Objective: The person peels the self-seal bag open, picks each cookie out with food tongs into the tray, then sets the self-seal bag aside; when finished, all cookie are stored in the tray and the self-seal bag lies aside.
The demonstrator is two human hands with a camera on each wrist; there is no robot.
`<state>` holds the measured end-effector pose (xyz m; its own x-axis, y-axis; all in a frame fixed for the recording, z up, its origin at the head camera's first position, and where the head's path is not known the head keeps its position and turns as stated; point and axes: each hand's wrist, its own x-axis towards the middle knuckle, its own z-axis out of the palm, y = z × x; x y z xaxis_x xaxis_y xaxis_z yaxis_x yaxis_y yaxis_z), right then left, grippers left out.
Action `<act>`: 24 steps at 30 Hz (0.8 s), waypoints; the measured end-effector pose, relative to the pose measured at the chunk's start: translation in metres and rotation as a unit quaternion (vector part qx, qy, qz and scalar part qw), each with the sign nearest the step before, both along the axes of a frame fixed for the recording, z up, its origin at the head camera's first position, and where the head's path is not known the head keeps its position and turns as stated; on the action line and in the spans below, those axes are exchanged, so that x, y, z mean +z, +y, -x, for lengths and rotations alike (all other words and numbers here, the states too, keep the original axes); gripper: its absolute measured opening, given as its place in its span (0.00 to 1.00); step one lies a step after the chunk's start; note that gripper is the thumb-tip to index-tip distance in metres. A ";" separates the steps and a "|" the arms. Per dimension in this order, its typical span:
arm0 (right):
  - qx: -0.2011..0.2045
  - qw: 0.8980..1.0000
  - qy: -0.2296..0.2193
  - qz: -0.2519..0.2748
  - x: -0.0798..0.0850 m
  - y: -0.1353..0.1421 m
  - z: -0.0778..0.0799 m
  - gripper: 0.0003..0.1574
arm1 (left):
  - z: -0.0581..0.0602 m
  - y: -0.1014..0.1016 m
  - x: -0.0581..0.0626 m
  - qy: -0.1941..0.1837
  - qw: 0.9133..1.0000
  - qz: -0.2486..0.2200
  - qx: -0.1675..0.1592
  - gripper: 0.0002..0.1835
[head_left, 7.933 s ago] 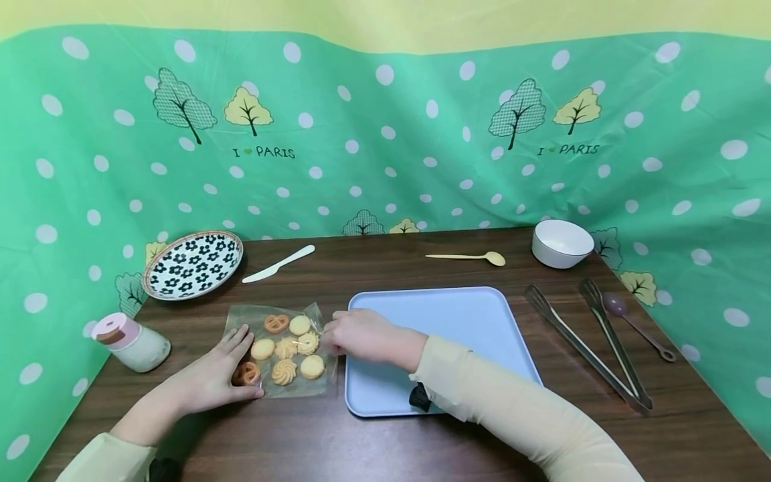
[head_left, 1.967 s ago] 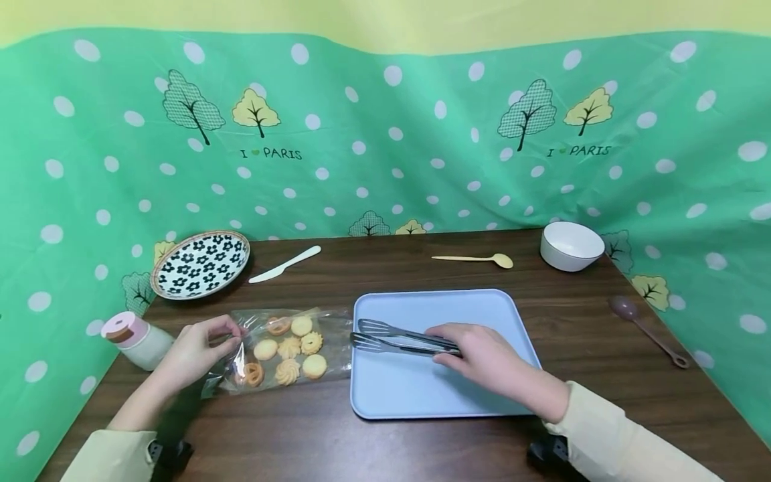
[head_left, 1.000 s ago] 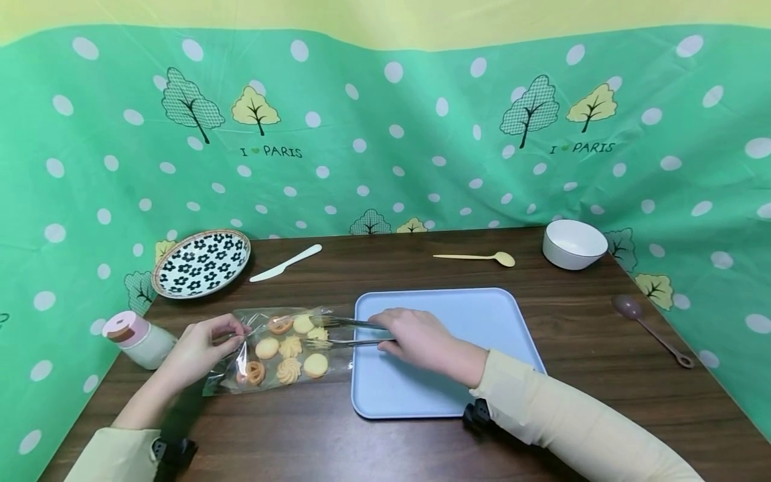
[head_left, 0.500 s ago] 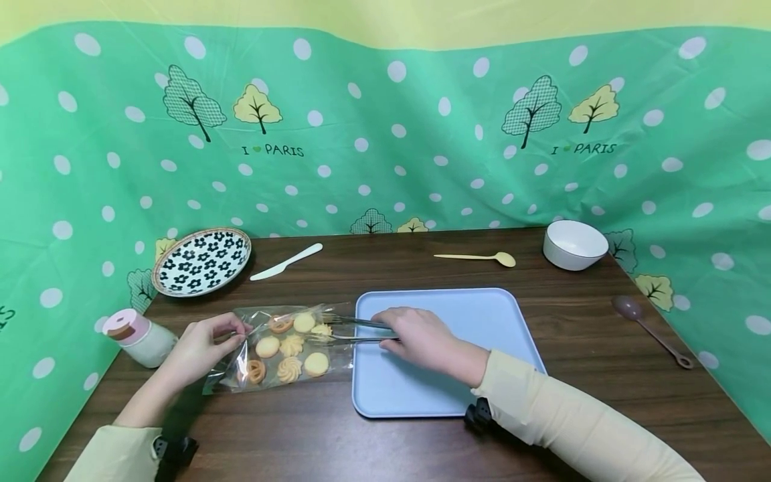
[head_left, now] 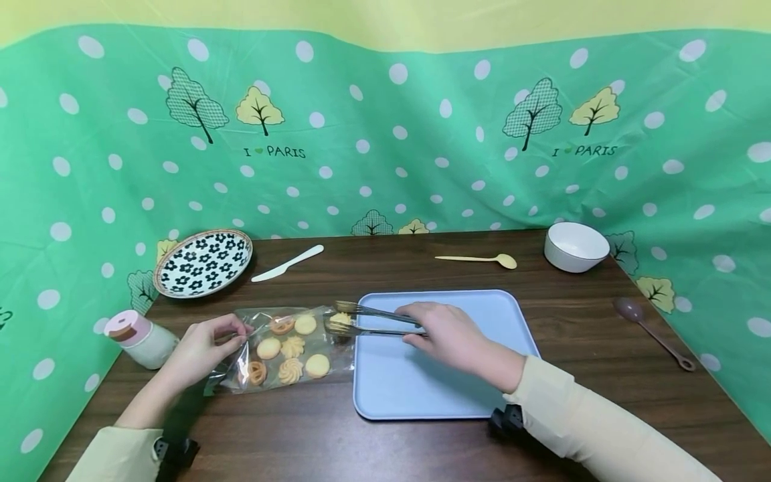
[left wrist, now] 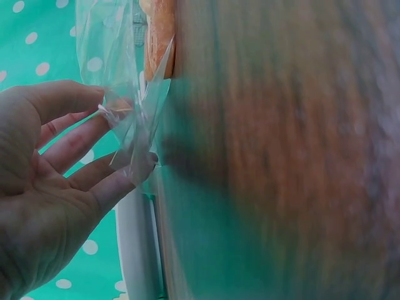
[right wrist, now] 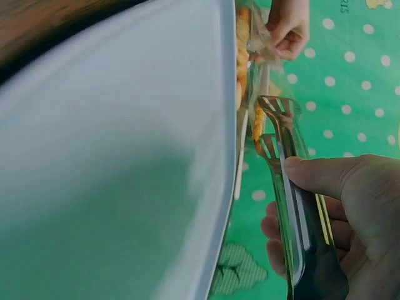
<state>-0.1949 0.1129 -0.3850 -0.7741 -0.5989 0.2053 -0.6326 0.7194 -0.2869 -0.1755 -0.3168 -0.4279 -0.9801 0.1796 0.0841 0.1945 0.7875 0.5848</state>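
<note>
My left hand pinches the closed-side edge of a clear plastic bag, lifting that edge a little; the left wrist view shows thumb and fingertips on the crinkled film. Cookies and pretzels lie inside the bag. My right hand grips metal tongs, thumb on one arm and fingers round the other. Between the tong tips is a ridged round cookie, at the bag's right end, beside the left rim of a pale blue tray. Whether the cookie is fully outside the film I cannot tell.
Behind the bag are a flower-patterned plate and a white knife. A pink-lidded jar leans near my left hand. Farther off lie a yellow spoon and a white bowl; a brown spoon lies at right.
The tongs, earlier lying at right, are now in my right hand. They entered the bag, took a cookie and have drawn it rightward. My left hand went from resting on the bag to pinching it.
</note>
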 end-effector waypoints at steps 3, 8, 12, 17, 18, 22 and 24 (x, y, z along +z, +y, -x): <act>-0.013 1.000 0.006 0.004 0.002 0.014 -0.002 0.25 | 0.001 0.000 -0.002 0.001 1.000 -0.001 0.001 0.10; -0.040 0.999 0.010 -0.002 0.001 0.035 -0.004 0.26 | 0.002 0.001 -0.002 0.004 1.000 -0.001 0.004 0.09; -0.059 0.998 0.006 -0.006 -0.005 0.048 -0.002 0.26 | 0.002 0.002 -0.001 0.006 1.000 0.000 0.001 0.07; -0.064 0.998 0.001 -0.010 -0.012 0.057 0.000 0.26 | 0.002 0.001 0.001 0.010 1.000 0.009 0.000 0.07; -0.064 0.998 0.000 -0.011 -0.013 0.058 0.000 0.26 | 0.002 0.001 0.001 0.010 1.000 0.009 0.000 0.07; -0.065 0.998 -0.002 -0.015 -0.015 0.061 0.001 0.28 | 0.002 0.001 0.002 -0.002 1.000 0.002 -0.001 0.07; -0.065 0.998 0.000 -0.012 -0.015 0.062 0.001 0.30 | 0.003 0.002 0.002 -0.010 1.000 -0.003 -0.001 0.07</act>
<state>-0.1961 0.1745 -0.4000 -0.8457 -0.4978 0.1921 -0.5332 0.8023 -0.2682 -0.1780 -0.3152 -0.4258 -0.9814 0.1804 0.0660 0.1840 0.7838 0.5931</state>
